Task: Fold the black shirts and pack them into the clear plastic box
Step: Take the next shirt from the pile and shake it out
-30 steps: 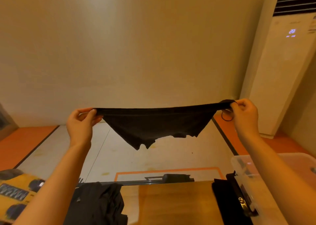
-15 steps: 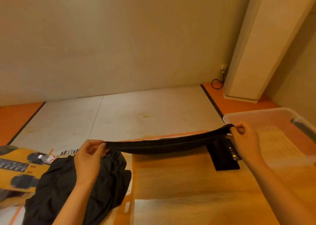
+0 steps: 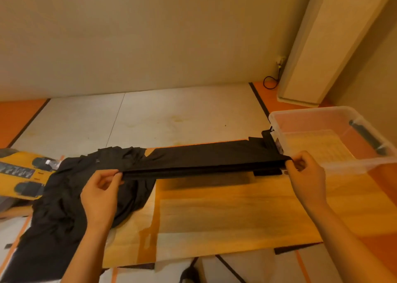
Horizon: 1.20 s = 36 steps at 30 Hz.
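The wooden table (image 3: 225, 214) fills the lower half of the view, and its bare middle, toward 6 o'clock, is the obvious place to lay the fold.

The clear plastic box (image 3: 311, 110) sits at 3 o'clock, its near rim just beside the right hand. No dark cloth shows inside it, so packing looks not yet begun.

At 8 o'clock a heap of black shirts (image 3: 64, 207) sprawls over the table's left edge.

Across the centre, from 9 to 3 o'clock, a black shirt (image 3: 204, 158) is stretched taut into a long band in several layers, low over the table.

The left hand (image 3: 101, 194) pinches the band's left end between thumb and fingertips. The right hand (image 3: 305, 175) has its fingers curled round the right end.

Risks, as I judge them:
- The left end hangs directly over the heap. Black on black, it could snag there or drag a second shirt along, and the layers would be hard to tell apart.
- Both grips are at the very tips, so if the tension drops, the stacked layers may slide and the fold come apart.
- At 3 o'clock a small folded black piece (image 3: 267, 172) lies just under the band. Laying the shirt down there would bury or shift it.
- The right hand could knock the box rim on its way.
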Motion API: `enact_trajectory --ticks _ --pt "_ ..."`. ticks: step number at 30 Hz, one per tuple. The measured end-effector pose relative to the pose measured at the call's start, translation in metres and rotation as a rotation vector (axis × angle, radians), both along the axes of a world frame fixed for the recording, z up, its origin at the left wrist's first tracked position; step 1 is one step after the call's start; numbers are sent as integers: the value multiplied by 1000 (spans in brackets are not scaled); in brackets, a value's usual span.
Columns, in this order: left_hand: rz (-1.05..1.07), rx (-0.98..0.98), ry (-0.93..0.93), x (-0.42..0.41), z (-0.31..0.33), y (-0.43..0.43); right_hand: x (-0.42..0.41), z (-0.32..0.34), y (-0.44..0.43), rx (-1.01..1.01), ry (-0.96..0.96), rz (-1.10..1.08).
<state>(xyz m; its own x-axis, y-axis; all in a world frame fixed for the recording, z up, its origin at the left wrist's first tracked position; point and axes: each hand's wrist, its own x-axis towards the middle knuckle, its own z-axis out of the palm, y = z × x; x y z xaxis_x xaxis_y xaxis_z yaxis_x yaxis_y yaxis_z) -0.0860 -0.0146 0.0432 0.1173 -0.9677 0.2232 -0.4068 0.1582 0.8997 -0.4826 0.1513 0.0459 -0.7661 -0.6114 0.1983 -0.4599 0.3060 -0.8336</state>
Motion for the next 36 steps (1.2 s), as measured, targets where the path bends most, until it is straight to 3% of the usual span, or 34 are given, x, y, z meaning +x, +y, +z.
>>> enact_trajectory --ticks 11,18,30,36 --pt "130 172 -22 17 -58 120 15 -56 99 131 -284 42" --pt "159 258 30 26 -67 168 22 -66 139 193 -246 123" --pt "25 408 223 30 -39 167 1 -46 140 191 -499 151" --pt "-56 329 97 21 -22 134 -3 -17 116 208 -590 291"
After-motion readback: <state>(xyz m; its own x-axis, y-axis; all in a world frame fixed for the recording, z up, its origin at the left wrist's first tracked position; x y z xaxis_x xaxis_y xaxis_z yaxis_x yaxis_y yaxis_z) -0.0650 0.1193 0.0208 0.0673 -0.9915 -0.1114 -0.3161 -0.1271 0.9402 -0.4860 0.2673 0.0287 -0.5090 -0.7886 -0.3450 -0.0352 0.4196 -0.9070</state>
